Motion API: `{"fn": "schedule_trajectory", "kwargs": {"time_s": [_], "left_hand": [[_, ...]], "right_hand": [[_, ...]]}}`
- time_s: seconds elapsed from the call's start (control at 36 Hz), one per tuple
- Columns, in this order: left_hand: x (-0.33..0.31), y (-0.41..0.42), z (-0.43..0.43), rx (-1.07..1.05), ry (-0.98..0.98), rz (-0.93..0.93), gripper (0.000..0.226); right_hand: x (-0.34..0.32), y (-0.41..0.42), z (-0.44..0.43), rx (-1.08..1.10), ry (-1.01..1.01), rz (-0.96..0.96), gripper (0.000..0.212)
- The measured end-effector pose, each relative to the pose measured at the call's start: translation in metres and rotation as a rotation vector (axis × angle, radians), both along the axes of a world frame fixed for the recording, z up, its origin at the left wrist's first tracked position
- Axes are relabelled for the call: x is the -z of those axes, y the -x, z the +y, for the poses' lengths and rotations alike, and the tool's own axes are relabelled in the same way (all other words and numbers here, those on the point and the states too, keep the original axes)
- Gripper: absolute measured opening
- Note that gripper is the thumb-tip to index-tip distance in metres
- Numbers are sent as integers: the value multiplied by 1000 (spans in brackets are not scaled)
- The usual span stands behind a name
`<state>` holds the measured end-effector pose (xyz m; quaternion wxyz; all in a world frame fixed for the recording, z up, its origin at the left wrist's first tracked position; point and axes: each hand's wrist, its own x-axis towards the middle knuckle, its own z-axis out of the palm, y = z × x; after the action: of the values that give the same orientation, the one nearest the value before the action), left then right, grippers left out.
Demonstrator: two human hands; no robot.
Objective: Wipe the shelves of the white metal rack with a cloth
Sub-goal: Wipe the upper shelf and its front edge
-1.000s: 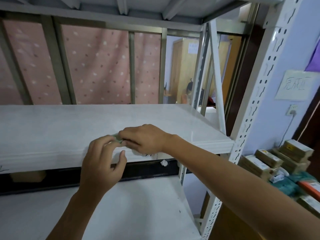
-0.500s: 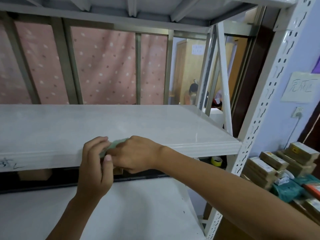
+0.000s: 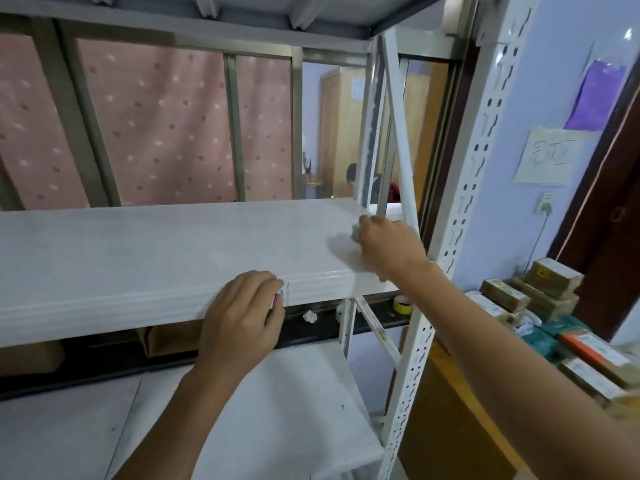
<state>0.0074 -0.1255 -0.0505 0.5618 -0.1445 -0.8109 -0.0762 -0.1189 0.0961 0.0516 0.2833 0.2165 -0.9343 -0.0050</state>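
Note:
The white metal rack has a wide upper shelf (image 3: 145, 251) at chest height and a lower shelf (image 3: 277, 410) beneath it. My right hand (image 3: 389, 249) rests near the upper shelf's right end, closed on a small pale green cloth (image 3: 355, 233) that peeks out by the fingers and is mostly hidden. My left hand (image 3: 242, 317) grips the front lip of the upper shelf, its fingers curled over the edge.
A perforated white upright (image 3: 460, 216) and a diagonal brace (image 3: 398, 133) stand right beside my right hand. Cardboard boxes (image 3: 540, 289) are stacked at the right. A yellow tape roll (image 3: 401, 304) lies behind the rack. A pink dotted curtain (image 3: 166, 126) hangs behind.
My right hand left the front edge beside my left hand and slid with the cloth to the shelf's right end. My left hand stayed on the front lip.

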Motion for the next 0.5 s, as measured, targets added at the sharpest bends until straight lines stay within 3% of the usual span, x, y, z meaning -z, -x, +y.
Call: {"fn": "schedule_trajectory", "kwargs": {"time_s": [0.11, 0.22, 0.36, 0.5], "left_hand": [[-5, 11, 21, 10, 21, -31, 13], [-5, 17, 30, -13, 23, -75, 12], [3, 18, 28, -37, 62, -71, 15], [5, 8, 20, -23, 94, -86, 13]], "right_hand": [[8, 11, 29, 279, -97, -16, 17], [6, 16, 40, 408, -141, -36, 23], [10, 19, 36, 391, -181, -102, 21], [13, 18, 25, 293, -23, -117, 15]]}}
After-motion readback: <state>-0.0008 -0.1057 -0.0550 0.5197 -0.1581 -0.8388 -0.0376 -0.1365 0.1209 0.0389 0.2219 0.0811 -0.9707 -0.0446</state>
